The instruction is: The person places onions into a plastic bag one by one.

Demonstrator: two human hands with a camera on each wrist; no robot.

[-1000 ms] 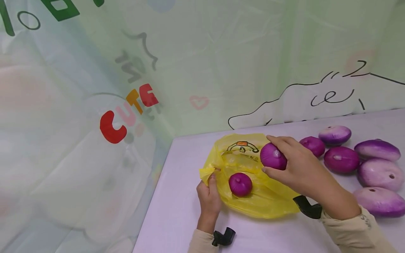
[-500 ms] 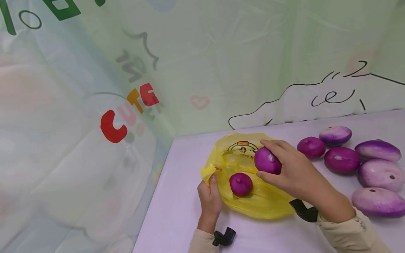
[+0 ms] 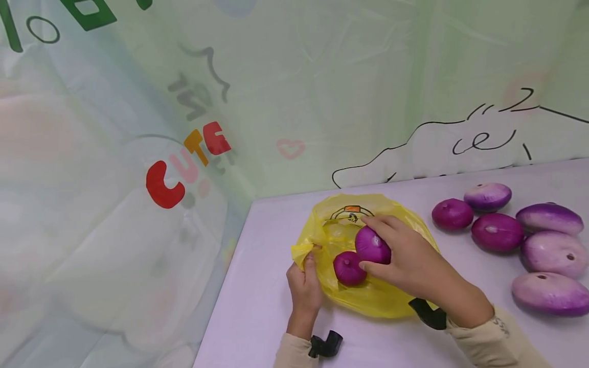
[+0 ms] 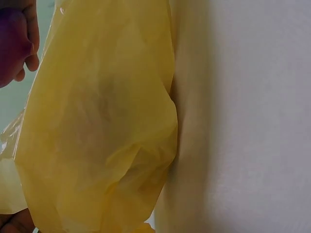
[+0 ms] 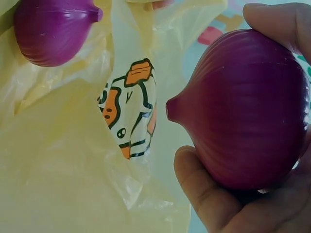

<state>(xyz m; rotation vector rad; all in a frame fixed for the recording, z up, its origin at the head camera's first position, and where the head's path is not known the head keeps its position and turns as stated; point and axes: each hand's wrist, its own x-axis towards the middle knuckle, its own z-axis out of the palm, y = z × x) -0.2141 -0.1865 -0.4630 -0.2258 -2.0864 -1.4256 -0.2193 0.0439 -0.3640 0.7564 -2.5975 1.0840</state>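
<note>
My right hand grips a purple onion between thumb and fingers, over the yellow plastic bag. In the right wrist view this onion is large, its pointed tip toward the bag's printed cartoon. A second purple onion lies in the bag, just left of the held one; the right thumb overlaps its edge in the head view. My left hand pinches the bag's gathered left edge. In the left wrist view the bag fills the middle, the held onion at upper left.
To the right on the pale tabletop lie two more purple onions, one round and one oval. Several purple-and-white eggplants sit beside them. A printed curtain stands behind the table.
My right hand has carried the held onion left and down, closer to the onion in the bag. The left hand has kept its place on the bag's edge.
</note>
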